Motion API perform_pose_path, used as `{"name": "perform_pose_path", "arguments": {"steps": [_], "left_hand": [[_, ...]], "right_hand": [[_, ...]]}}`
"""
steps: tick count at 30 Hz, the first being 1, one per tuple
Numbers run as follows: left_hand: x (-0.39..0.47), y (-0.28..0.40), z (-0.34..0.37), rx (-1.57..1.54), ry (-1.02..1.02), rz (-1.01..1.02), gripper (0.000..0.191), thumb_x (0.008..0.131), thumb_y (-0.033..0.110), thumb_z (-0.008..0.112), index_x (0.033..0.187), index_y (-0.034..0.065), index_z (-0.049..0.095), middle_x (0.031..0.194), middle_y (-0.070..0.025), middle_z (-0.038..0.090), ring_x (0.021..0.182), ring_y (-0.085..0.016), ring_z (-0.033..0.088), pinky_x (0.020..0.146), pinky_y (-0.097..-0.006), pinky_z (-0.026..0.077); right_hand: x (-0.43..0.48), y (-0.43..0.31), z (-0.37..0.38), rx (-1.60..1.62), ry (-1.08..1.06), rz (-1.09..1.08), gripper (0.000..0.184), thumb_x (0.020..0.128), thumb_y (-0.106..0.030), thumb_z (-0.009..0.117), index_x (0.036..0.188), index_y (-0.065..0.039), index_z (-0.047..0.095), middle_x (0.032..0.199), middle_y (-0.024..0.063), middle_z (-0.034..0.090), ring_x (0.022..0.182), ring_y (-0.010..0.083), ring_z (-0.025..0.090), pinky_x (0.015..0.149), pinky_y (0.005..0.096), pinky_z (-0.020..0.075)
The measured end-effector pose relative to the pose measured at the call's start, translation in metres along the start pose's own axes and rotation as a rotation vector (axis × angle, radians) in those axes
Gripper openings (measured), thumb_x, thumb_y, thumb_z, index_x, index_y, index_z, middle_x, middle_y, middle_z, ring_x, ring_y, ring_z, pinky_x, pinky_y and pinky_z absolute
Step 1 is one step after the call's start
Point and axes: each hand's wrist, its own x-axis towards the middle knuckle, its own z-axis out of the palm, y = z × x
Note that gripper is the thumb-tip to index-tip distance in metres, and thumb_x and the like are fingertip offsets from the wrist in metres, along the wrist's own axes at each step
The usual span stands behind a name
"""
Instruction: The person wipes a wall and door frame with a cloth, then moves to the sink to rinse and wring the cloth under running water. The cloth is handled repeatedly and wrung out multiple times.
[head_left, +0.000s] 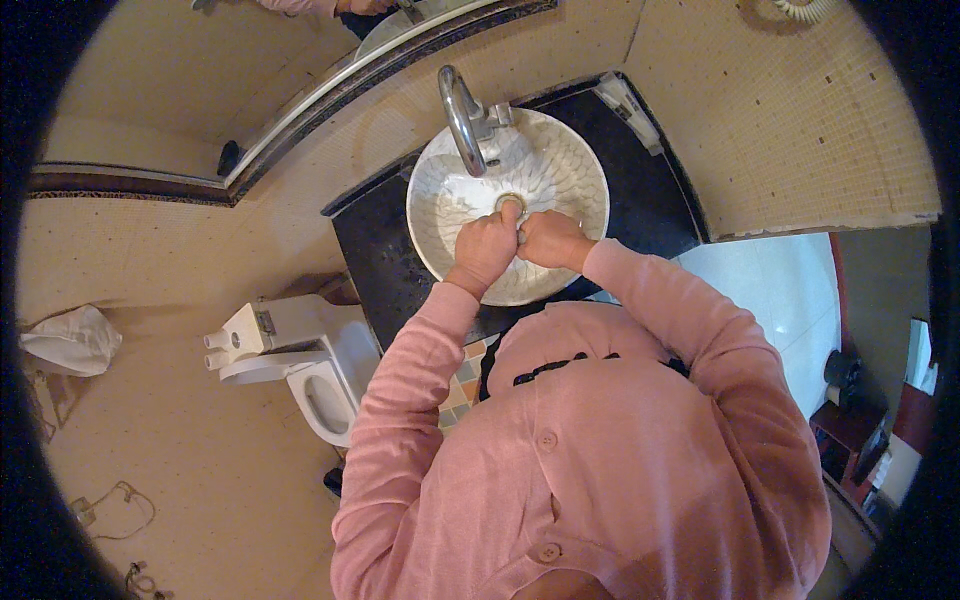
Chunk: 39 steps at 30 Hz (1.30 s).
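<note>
Both hands are together over the round basin (442, 251), which has a pale veined, ridged inner surface. My left hand (486, 244) is curled, its thumb pointing toward the drain (511, 202). Close against it on the right, my right hand (553, 238) is bent into a fist. A small pale patch shows between the hands; whether they grip something there is hidden by the fingers. The curved chrome faucet (461, 124) rises behind the basin, its spout over the bowl. No water stream is visible from it.
The basin stands on a black countertop (390, 262). A white tube-like package (628, 112) lies at its back right corner. A mirror (247, 90) hangs on the tiled wall. Left of the counter is a white toilet (326, 397) with two rolls (212, 351) on its tank.
</note>
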Motion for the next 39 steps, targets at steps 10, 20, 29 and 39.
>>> {"name": "perform_pose_path", "arguments": {"steps": [10,20,29,39], "left_hand": [[0.008,-0.008,0.001,-0.126,0.179,0.187,0.011,0.078,0.012,0.05,0.084,0.0075,0.043,0.066,-0.0107,0.059,0.06,-0.027,0.062,0.049,-0.0383,0.049],[-0.007,0.004,-0.004,-0.026,0.005,0.361,0.022,0.078,0.015,0.052,0.1,0.0111,0.052,0.076,-0.009,0.056,0.067,-0.024,0.061,0.047,-0.035,0.051],[-0.015,-0.001,-0.006,-0.101,-0.042,0.452,0.041,0.077,0.014,0.051,0.118,0.0172,0.05,0.081,-0.0075,0.055,0.07,-0.025,0.06,0.05,-0.0366,0.051],[-0.014,-0.002,0.029,-0.714,0.329,-0.018,0.022,0.086,0.022,0.055,0.104,0.0114,0.051,0.066,-0.0054,0.05,0.058,-0.015,0.058,0.044,-0.0315,0.045]], "right_hand": [[-0.016,0.0,-0.009,0.954,-0.276,-0.151,0.019,0.068,-0.015,0.064,0.06,-0.01,0.047,0.05,-0.0016,0.038,0.038,0.0074,0.029,0.036,0.026,0.0178],[-0.016,0.018,-0.014,0.765,-0.415,0.145,0.025,0.069,-0.015,0.069,0.059,-0.012,0.046,0.048,-0.0057,0.03,0.039,0.007,0.023,0.038,0.0261,0.0134],[0.001,0.055,0.021,1.16,-0.635,0.203,0.01,0.074,0.0,0.064,0.076,-0.008,0.058,0.06,-0.0039,0.041,0.044,0.0051,0.026,0.039,0.0227,0.0175],[-0.005,0.049,0.013,1.082,-0.168,-0.128,0.062,0.074,-0.006,0.069,0.127,-0.009,0.038,0.101,0.0029,0.049,0.083,0.012,0.049,0.062,0.0255,0.0398]]}}
